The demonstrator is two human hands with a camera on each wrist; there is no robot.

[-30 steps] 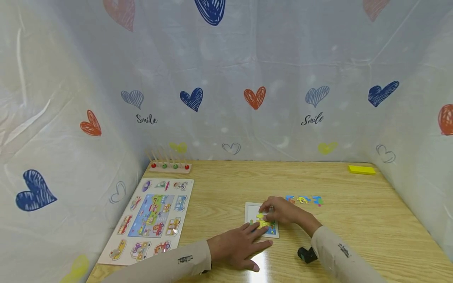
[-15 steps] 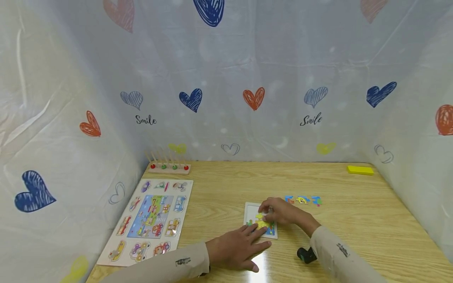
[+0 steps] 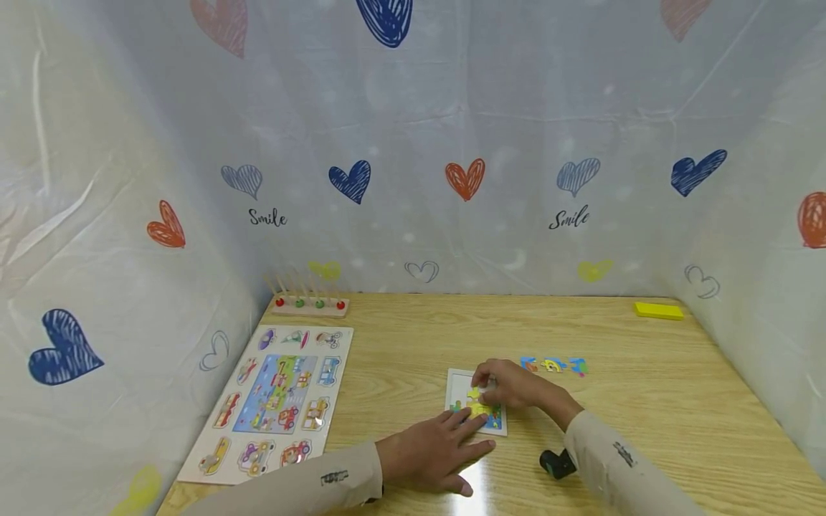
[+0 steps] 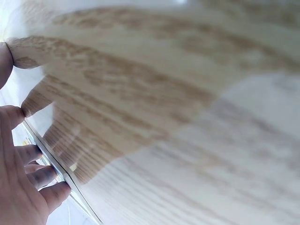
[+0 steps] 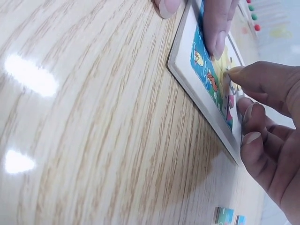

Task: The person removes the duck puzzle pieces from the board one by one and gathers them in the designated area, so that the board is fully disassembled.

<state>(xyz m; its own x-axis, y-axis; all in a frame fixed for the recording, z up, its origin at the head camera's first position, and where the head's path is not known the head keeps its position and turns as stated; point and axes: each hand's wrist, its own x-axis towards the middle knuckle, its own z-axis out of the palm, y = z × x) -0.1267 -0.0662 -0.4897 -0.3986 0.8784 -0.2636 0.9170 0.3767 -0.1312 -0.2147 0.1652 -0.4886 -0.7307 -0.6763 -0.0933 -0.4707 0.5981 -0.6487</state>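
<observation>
The left hand [image 3: 431,453] rests spread-fingered on the jigsaw tray's [image 3: 459,383] near part, probably steadying it; the right hand's [image 3: 513,384] curled thumb and index finger appear to pinch a yellow jigsaw piece [image 3: 474,393], likely for fine control; that piece lies in the tray, just beyond the left fingertips; loose jigsaw pieces [image 3: 551,365] lie right of the grip.

Left hand [image 3: 434,453] palm-down and spread, right hand [image 3: 513,385] curled inward

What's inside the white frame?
Puzzle pieces with yellow, blue and green, plus bare white backing. The left grip and right grip cover parts; what's underneath is hidden.
</observation>
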